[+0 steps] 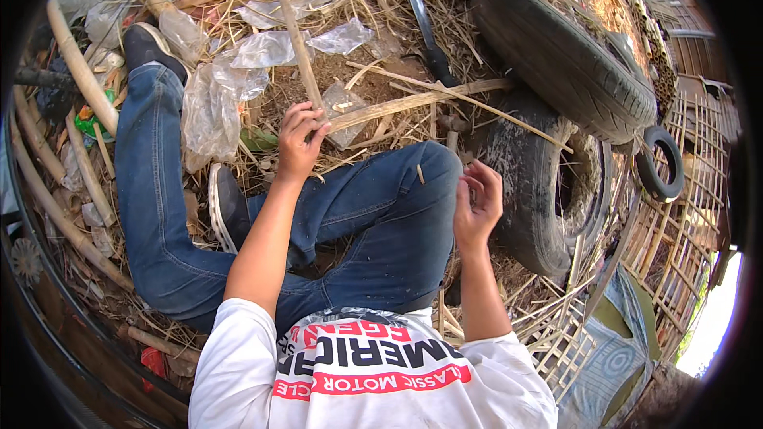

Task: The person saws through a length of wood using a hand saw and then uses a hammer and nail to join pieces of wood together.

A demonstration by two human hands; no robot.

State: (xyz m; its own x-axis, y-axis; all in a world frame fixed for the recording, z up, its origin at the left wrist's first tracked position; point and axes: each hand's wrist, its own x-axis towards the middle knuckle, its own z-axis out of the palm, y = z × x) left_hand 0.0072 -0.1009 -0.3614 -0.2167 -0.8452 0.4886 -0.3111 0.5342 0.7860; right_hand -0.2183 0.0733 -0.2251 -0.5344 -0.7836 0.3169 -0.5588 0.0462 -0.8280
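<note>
My left hand (300, 141) is closed around the near end of a long bamboo strip (296, 28), which runs away from me toward the top edge. A second split bamboo strip (421, 100) stretches right from beside my fingertips to the tyres, passing over a flat grey block (343, 108). A thin bamboo sliver (493, 111) crosses it. My right hand (479, 202) hovers at my right knee, fingers loosely curled and thumb apart, with nothing visible in it. A machete (423, 20) with a dark handle lies on the straw ahead.
On the right a worn tyre (556, 52) leans over another dirt-covered tyre (528, 191), and a small tyre (660, 164) lies beyond. Bamboo lattice (675, 222) spreads at the far right. Plastic sheeting (213, 107) and bamboo poles (79, 63) litter the left, around my outstretched leg.
</note>
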